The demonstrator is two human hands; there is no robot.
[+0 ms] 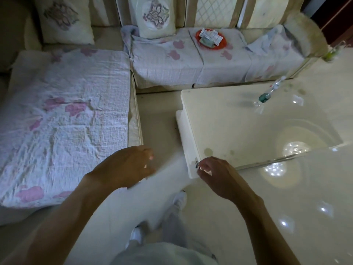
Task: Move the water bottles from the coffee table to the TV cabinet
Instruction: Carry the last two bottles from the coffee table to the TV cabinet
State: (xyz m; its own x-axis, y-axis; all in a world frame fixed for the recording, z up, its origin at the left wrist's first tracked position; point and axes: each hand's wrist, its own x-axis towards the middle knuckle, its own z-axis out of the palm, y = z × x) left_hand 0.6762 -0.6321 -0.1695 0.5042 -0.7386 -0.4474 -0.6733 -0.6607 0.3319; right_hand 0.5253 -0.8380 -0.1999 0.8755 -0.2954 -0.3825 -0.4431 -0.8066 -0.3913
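A clear water bottle (270, 92) with a teal label stands on the far right part of the glossy white coffee table (219, 119). My left hand (124, 167) hovers over the floor gap between sofa and table, fingers loosely apart, holding nothing. My right hand (215, 175) hangs at the table's near left corner, fingers curled but apart, with nothing in it. Both hands are far from the bottle. No TV cabinet is in view.
An L-shaped sofa (66, 115) with a quilted floral cover runs along the left and back. An orange plate (211, 39) of sachets lies on the back seat. Shiny tiled floor (305, 207) spreads to the right. My feet in white shoes (179, 199) stand below.
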